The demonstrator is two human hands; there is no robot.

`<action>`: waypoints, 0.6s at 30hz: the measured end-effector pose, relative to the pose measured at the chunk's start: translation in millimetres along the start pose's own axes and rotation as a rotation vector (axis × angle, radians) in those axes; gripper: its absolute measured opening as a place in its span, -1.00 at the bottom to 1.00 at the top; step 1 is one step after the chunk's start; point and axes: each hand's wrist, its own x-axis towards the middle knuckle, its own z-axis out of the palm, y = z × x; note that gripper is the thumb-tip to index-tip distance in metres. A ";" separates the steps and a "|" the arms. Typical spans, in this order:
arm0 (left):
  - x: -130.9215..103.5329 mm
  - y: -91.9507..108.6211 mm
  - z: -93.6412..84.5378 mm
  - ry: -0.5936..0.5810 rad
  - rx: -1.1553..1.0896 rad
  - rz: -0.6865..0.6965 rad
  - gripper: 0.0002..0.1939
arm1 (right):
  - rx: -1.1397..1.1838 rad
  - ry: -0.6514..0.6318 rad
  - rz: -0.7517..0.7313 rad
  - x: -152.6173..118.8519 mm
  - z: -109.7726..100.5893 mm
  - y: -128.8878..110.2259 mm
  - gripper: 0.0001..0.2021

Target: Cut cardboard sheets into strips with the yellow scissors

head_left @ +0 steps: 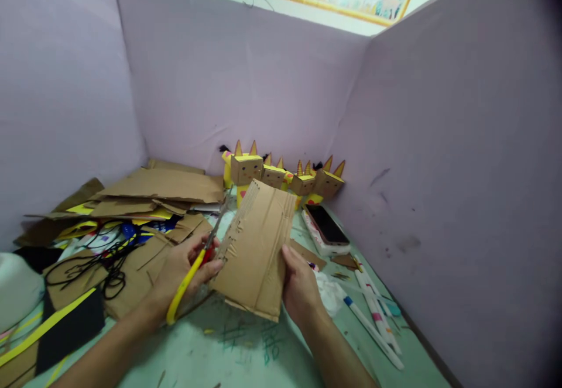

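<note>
A creased rectangular piece of cardboard (259, 241) is tilted up above the table, in front of me. My right hand (302, 285) grips its right edge, thumb on the near face. My left hand (188, 274) is closed around a pair of scissors (188, 282) with yellow and red handles, blades pointing up and away. The left thumb and fingertips also reach the cardboard's left edge; whether they pinch it firmly is hard to see. Behind the cardboard stand several cardboard animal figures (246, 168) with yellow bodies and pointed horns.
At left lie stacked cardboard sheets (167, 184), black cord (116, 268) and black paper (70, 329). On the right are a phone (325, 224) on a white box, white markers (373, 332) and crumpled tissue (329, 293). Lilac panels (246, 78) enclose the green table (246, 353).
</note>
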 end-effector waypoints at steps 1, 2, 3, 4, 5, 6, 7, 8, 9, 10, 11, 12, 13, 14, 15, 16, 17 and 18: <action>-1.3 -1.9 5.8 -0.013 -0.006 0.000 -0.78 | 0.032 -0.010 0.002 -0.2 1.9 -0.6 -0.64; -2.6 -3.2 10.7 -0.021 -0.003 0.007 -0.78 | 0.069 -0.026 0.014 -0.3 3.6 -0.3 -0.62; -4.1 -3.7 14.6 -0.013 0.004 0.018 -0.78 | 0.110 -0.042 0.028 -0.5 5.1 0.7 -0.61; -5.6 -3.6 17.7 0.000 0.009 0.025 -0.78 | 0.152 -0.056 0.039 -0.7 6.2 2.5 -0.60; -7.1 -2.9 20.1 0.019 0.011 0.023 -0.77 | 0.190 -0.066 0.044 -1.0 7.1 4.8 -0.59; -8.6 -2.0 21.9 0.044 0.010 0.013 -0.77 | 0.219 -0.072 0.040 -1.5 7.6 7.3 -0.58; -10.0 -1.1 23.3 0.069 0.009 0.003 -0.76 | 0.234 -0.074 0.028 -2.3 8.0 9.6 -0.58; -11.1 -0.6 24.2 0.086 0.010 -0.004 -0.76 | 0.234 -0.078 0.009 -3.2 8.2 11.4 -0.59; -11.9 -0.6 24.8 0.091 0.015 -0.004 -0.76 | 0.229 -0.087 -0.004 -4.2 8.5 12.6 -0.60; -12.3 -1.3 25.0 0.088 0.023 0.001 -0.76 | 0.222 -0.104 -0.013 -5.4 8.8 13.0 -0.62; -12.4 -2.5 24.8 0.081 0.035 0.012 -0.76 | 0.217 -0.123 -0.019 -6.5 9.2 12.8 -0.64; -12.2 -3.9 24.2 0.066 0.051 0.026 -0.76 | 0.215 -0.140 -0.023 -7.5 9.7 11.9 -0.64; -11.8 -5.5 23.4 0.044 0.070 0.044 -0.77 | 0.214 -0.149 -0.026 -8.4 10.2 10.8 -0.64; -11.2 -6.8 22.4 0.020 0.087 0.065 -0.78 | 0.213 -0.149 -0.026 -9.0 10.7 9.6 -0.63; -10.6 -7.6 21.3 -0.008 0.102 0.087 -0.79 | 0.210 -0.142 -0.024 -9.4 11.1 8.4 -0.62; -9.9 -7.7 20.4 -0.037 0.113 0.107 -0.80 | 0.204 -0.132 -0.018 -9.6 11.3 7.6 -0.62; -9.2 -7.2 19.6 -0.062 0.126 0.124 -0.82 | 0.197 -0.122 -0.008 -9.5 11.3 7.2 -0.62; -8.6 -6.1 19.1 -0.082 0.143 0.136 -0.84 | 0.190 -0.116 0.005 -9.3 11.1 7.3 -0.62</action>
